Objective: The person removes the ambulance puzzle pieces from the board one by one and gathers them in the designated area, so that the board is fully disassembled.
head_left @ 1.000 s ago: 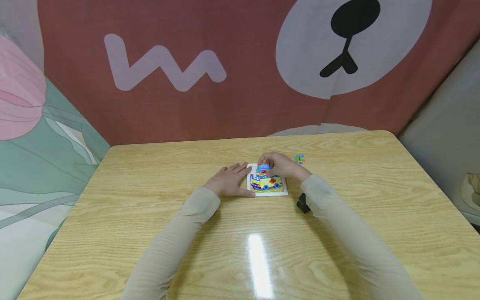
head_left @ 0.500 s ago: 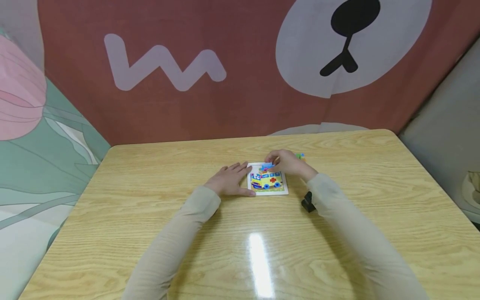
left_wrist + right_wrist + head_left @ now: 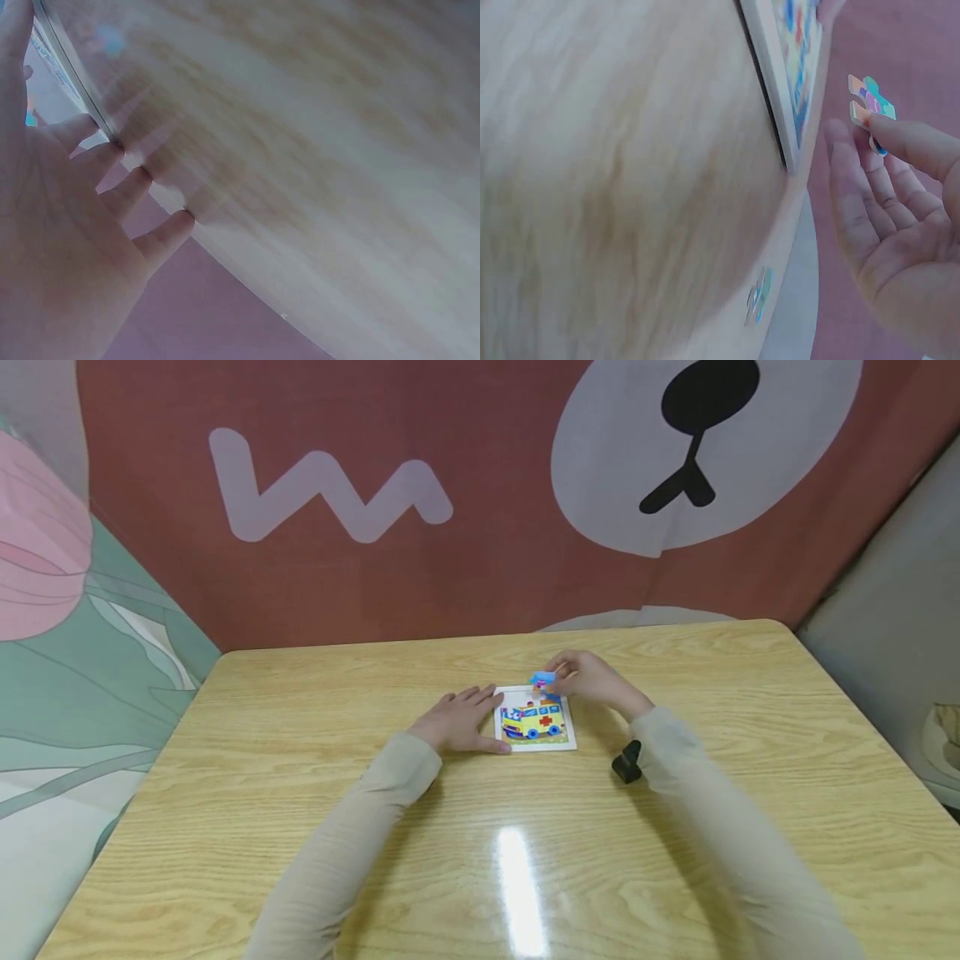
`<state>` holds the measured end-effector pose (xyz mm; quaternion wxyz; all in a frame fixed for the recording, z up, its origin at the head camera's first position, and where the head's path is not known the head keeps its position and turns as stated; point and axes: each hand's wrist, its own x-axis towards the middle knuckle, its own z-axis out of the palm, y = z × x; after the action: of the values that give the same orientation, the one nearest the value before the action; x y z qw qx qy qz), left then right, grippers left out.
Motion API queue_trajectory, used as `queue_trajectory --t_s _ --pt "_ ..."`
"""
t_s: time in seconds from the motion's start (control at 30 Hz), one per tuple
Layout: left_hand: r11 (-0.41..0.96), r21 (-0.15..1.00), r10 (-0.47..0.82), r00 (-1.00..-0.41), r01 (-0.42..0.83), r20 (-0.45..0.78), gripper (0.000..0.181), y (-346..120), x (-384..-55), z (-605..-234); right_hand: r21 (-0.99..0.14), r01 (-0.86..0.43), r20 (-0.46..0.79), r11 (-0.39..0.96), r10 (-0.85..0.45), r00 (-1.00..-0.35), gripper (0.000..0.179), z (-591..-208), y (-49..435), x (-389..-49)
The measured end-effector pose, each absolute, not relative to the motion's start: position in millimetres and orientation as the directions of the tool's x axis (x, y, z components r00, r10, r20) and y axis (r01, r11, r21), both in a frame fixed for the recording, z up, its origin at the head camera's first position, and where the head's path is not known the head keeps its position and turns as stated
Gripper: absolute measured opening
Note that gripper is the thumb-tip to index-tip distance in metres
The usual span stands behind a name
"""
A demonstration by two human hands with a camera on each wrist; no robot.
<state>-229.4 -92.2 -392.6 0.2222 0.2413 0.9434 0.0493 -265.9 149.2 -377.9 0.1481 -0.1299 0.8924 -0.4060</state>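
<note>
A white-framed jigsaw puzzle [image 3: 572,744] with a yellow ambulance picture lies on the table. Its upper part shows bare white, while pieces fill the lower part. Spread fingers of my left hand [image 3: 456,725] rest along the puzzle's left edge, thumb at the lower left corner. Above the upper right of the frame, my right hand [image 3: 596,682] pinches a mostly blue puzzle piece [image 3: 542,679] between thumb and fingertips. The right wrist view shows that piece held up off the table, its knobs sticking out.
Another puzzle piece [image 3: 760,295] lies on the wooden table [image 3: 337,693], seen in the right wrist view and hidden behind the right hand from the head. A small black block [image 3: 627,762] sits at the right wrist. A reddish-brown printed wall hanging [image 3: 480,577] stands behind the table.
My right hand has lifted the puzzle piece away from the puzzle's upper middle, moving right and toward the far side. The left hand stays where it was.
</note>
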Motion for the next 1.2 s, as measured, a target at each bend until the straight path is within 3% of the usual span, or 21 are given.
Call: queue_trajectory --t_s 0.27,0.6,0.9,1.2 --pt "0.875 0.195 0.483 -0.784 0.443 -0.39 0.096 -93 -229 -392 -0.83 -0.038 -0.171 0.557 -0.317 -0.933 0.029 -373 172 -267" --pt "0.871 0.208 0.492 -0.782 0.446 -0.382 0.097 -92 -228 -393 -0.82 -0.005 -0.148 0.572 -0.22 -0.964 0.044 -363 198 -265" --pt "0.871 0.204 0.49 -0.78 0.446 -0.388 0.097 -92 -229 -392 -0.896 0.084 -0.176 0.435 -0.175 -0.969 0.047 -368 221 -270" --pt "0.876 0.208 0.482 -0.781 0.435 -0.397 0.097 -93 -229 -392 -0.869 0.128 -0.235 0.477 -0.171 -0.957 0.048 -374 242 -270"
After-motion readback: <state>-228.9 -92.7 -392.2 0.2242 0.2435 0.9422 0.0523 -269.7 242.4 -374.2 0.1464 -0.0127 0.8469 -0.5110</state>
